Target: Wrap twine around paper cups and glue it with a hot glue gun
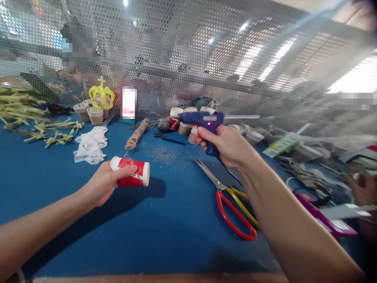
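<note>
My left hand [101,184] is closed around a red and white paper cup [133,173], held on its side above the blue table [165,228]. A strand of brown twine [136,135] trails from the cup towards a coil farther back. My right hand [228,147] grips the handle of a blue glue gun [203,120], raised above the table with its nozzle pointing left and a red light lit on its body. A white glue stick sticks out of the gun's back end.
Red and yellow handled scissors [232,204] lie under my right forearm. Twine-wrapped cups [182,124], a yellow crown [101,96], a white cloth [91,145] and green leaf strips [26,114] sit towards the back. A perforated metal screen [188,51] closes the rear. Clutter and another person's hand [363,188] are at right.
</note>
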Available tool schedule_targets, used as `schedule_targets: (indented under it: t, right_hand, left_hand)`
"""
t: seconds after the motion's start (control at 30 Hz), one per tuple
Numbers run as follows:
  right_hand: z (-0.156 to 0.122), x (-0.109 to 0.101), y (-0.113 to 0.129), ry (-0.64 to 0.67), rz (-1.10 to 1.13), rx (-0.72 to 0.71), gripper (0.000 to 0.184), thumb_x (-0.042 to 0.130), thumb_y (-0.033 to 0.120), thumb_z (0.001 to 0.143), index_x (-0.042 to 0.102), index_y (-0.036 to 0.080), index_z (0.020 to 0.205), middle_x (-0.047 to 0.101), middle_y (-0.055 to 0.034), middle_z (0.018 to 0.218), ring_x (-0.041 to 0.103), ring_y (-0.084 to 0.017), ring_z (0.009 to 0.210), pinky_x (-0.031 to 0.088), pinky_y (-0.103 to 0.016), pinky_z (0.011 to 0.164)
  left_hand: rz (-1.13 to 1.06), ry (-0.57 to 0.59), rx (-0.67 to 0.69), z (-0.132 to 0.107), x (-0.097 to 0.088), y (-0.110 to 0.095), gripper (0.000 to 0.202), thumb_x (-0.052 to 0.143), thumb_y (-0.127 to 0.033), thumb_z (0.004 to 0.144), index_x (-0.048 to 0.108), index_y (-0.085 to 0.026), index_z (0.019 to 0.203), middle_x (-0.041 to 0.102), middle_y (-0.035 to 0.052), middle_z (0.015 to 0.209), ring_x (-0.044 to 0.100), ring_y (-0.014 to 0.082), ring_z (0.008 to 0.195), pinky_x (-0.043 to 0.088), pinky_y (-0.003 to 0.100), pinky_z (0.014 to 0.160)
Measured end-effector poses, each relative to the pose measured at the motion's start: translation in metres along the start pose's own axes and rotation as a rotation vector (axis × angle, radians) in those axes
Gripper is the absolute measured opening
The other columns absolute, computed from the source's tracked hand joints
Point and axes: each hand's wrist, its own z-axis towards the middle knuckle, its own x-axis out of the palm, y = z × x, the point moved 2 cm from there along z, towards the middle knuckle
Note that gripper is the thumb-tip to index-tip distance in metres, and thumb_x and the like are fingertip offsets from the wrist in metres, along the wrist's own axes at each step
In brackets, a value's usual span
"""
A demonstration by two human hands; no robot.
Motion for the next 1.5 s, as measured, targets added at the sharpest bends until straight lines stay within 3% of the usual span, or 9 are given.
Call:
schedule_targets:
  t: [0.1, 0.43, 0.57, 0.77, 0.93, 1.1, 1.2, 1.3, 1.5]
  right_hand:
    - [0.006, 0.009, -0.003, 0.047, -0.011, 0.038, 0.018, 0.059, 0.031, 0.073, 0.052, 0.015, 0.067, 0.053, 0.0012, 0.061, 0.044, -0.004, 0.047, 0.039, -0.017, 0.044]
    - [0.021, 0.030, -0.084, -0.015, -0.600, 0.208, 0.033, 0.047, 0.039, 0.082, 0.053, 0.014, 0.063, 0.053, 0.0006, 0.055, 0.052, -0.011, 0.050, 0.041, -0.023, 0.047]
    - [0.033, 0.031, -0.092, 0.000, -0.767, 0.211, 0.023, 0.046, 0.033, 0.086, 0.056, 0.015, 0.095, 0.059, -0.0033, 0.091, 0.057, -0.012, 0.074, 0.048, -0.031, 0.066]
    - [0.020, 0.044, -0.071, -0.048, -0.878, 0.046, 0.025, 0.051, 0.030, 0.081, 0.064, 0.010, 0.071, 0.059, -0.0187, 0.089, 0.053, -0.032, 0.095, 0.039, -0.045, 0.079]
    - [-0.012, 0.065, -0.026, 0.217, -0.717, -0.210, 0.025, 0.044, 0.031, 0.085, 0.066, 0.018, 0.081, 0.064, -0.0041, 0.089, 0.057, -0.016, 0.085, 0.042, -0.027, 0.077]
    - [-0.041, 0.098, -0.007, 0.631, -0.353, -0.310, 0.030, 0.042, 0.034, 0.085, 0.066, 0.016, 0.083, 0.065, -0.0049, 0.085, 0.058, -0.016, 0.078, 0.044, -0.028, 0.070]
    - [-0.048, 0.109, -0.008, 0.568, -0.204, -0.268, 0.023, 0.055, 0.029, 0.078, 0.063, 0.015, 0.094, 0.062, -0.0066, 0.097, 0.057, -0.017, 0.089, 0.042, -0.030, 0.079]
    - [-0.051, 0.110, -0.011, 0.397, -0.043, -0.244, 0.010, 0.062, 0.020, 0.072, 0.064, 0.015, 0.081, 0.061, -0.0059, 0.096, 0.055, -0.016, 0.092, 0.040, -0.029, 0.081]
    - [-0.052, 0.099, -0.008, 0.306, 0.114, -0.130, 0.009, 0.060, 0.026, 0.072, 0.060, 0.017, 0.070, 0.059, 0.0019, 0.066, 0.052, -0.009, 0.059, 0.042, -0.024, 0.057]
  left_hand:
    - [0.000, -0.003, 0.000, 0.000, -0.001, 0.001, 0.019, 0.077, -0.022, 0.054, 0.066, -0.012, 0.066, 0.068, 0.0012, 0.059, 0.061, 0.0111, 0.055, 0.046, 0.019, 0.056]
    - [0.018, 0.002, -0.024, 0.003, -0.003, 0.008, 0.023, 0.077, -0.025, 0.053, 0.066, -0.011, 0.067, 0.069, 0.0015, 0.058, 0.061, 0.0103, 0.052, 0.046, 0.018, 0.053]
    - [0.021, -0.007, -0.046, 0.004, -0.004, 0.009, 0.022, 0.076, -0.024, 0.054, 0.067, -0.011, 0.069, 0.069, 0.0020, 0.059, 0.061, 0.0104, 0.053, 0.047, 0.018, 0.053]
    - [0.012, 0.000, -0.062, 0.006, -0.002, 0.009, 0.020, 0.076, -0.023, 0.055, 0.067, -0.011, 0.069, 0.070, 0.0014, 0.060, 0.062, 0.0113, 0.055, 0.048, 0.019, 0.056]
    - [0.140, 0.031, -0.003, 0.002, 0.000, 0.011, 0.017, 0.075, -0.025, 0.057, 0.067, -0.014, 0.067, 0.069, -0.0004, 0.061, 0.061, 0.0102, 0.055, 0.047, 0.018, 0.056]
    - [0.414, 0.113, 0.098, -0.006, 0.005, 0.012, 0.013, 0.071, -0.026, 0.060, 0.067, -0.014, 0.064, 0.069, 0.0006, 0.061, 0.061, 0.0125, 0.057, 0.046, 0.020, 0.058]
    - [0.514, 0.161, 0.124, -0.011, 0.008, 0.010, 0.012, 0.067, -0.025, 0.064, 0.068, -0.014, 0.065, 0.070, 0.0020, 0.064, 0.062, 0.0149, 0.060, 0.047, 0.021, 0.058]
    - [0.523, 0.177, 0.122, -0.011, 0.009, 0.009, 0.011, 0.067, -0.024, 0.064, 0.068, -0.013, 0.063, 0.070, 0.0023, 0.062, 0.061, 0.0147, 0.058, 0.046, 0.021, 0.057]
    - [0.147, 0.215, -0.105, -0.005, 0.005, 0.006, 0.012, 0.071, -0.023, 0.062, 0.068, -0.013, 0.067, 0.070, 0.0026, 0.063, 0.061, 0.0112, 0.057, 0.045, 0.019, 0.057]
